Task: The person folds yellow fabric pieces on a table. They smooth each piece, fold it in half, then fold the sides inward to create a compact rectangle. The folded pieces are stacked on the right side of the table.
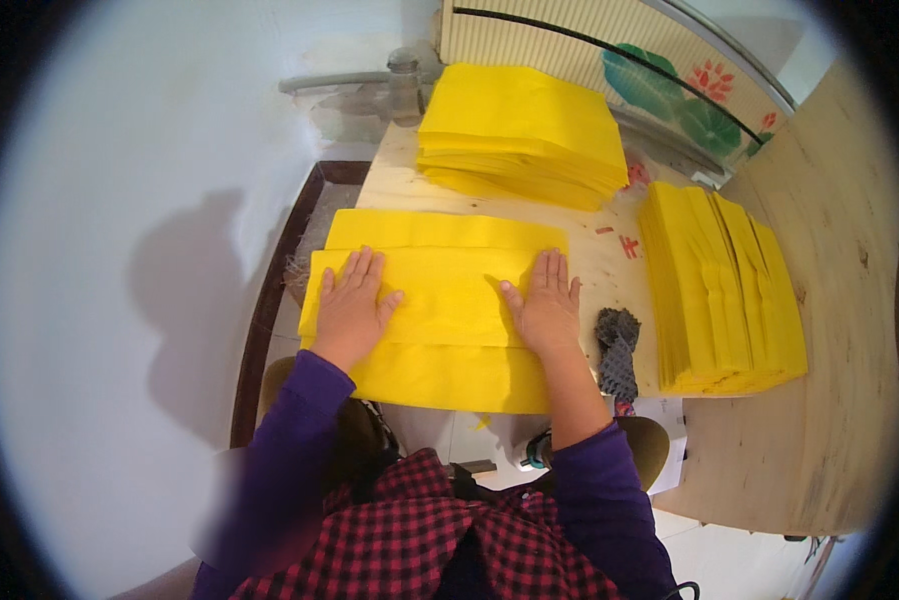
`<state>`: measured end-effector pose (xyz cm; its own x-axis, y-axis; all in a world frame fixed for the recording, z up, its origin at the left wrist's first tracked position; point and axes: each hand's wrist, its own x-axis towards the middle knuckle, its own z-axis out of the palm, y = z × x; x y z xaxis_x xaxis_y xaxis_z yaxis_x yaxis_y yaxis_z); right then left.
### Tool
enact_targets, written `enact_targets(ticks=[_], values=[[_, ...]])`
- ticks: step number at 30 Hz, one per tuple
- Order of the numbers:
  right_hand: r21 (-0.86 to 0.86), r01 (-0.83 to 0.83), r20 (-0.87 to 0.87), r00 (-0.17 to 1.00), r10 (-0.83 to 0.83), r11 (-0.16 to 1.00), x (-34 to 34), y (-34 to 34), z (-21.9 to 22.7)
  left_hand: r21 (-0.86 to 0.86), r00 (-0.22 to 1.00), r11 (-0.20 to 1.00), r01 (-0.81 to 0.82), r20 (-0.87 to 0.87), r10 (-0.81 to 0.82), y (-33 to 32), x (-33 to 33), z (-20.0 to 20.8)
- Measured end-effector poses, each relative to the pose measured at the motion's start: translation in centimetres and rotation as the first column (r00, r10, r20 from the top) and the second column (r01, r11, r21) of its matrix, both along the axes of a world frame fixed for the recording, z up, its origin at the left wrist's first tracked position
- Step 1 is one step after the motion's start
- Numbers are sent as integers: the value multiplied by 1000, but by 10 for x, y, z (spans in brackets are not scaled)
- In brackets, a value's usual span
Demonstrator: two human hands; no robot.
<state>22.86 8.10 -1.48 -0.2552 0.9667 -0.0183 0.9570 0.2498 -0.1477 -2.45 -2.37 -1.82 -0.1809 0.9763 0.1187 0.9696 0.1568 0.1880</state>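
Yellow fabric sheets [434,295] lie overlapped on the wooden table in front of me, the lowest part hanging past its near edge. My left hand [349,310] rests flat on the left side of the top sheet, fingers spread. On the right side, my right hand [547,305] presses flat with its thumb held out. Neither hand grasps anything. Just right of my right hand lies a dark grey textured strip [617,350], bunched up on the table.
A thick stack of yellow sheets [519,125] stands at the back. Further stacked yellow fabric [719,290] is on the right. Small red strips [627,246] lie between them on the wooden table [609,285]. A patterned panel [659,85] stands behind; a white wall [99,250] is left.
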Motion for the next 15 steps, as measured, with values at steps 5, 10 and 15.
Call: enact_targets(ticks=[5, 10, 15], values=[[10, 11, -19, 1000, -11, 1000, -2, -2, 0, -83, 989, 987, -136, 39, 140, -10, -31, 7], [24, 10, -53, 999, -9, 1000, -1, -2, 0, -1, 978, 990, -143, -153, 142, -14, -32, 32], [59, 4, -74, 997, 1, 998, 1, -2, -4, 192, 985, 966, 175, -48, -169, 26, 42, 41]])
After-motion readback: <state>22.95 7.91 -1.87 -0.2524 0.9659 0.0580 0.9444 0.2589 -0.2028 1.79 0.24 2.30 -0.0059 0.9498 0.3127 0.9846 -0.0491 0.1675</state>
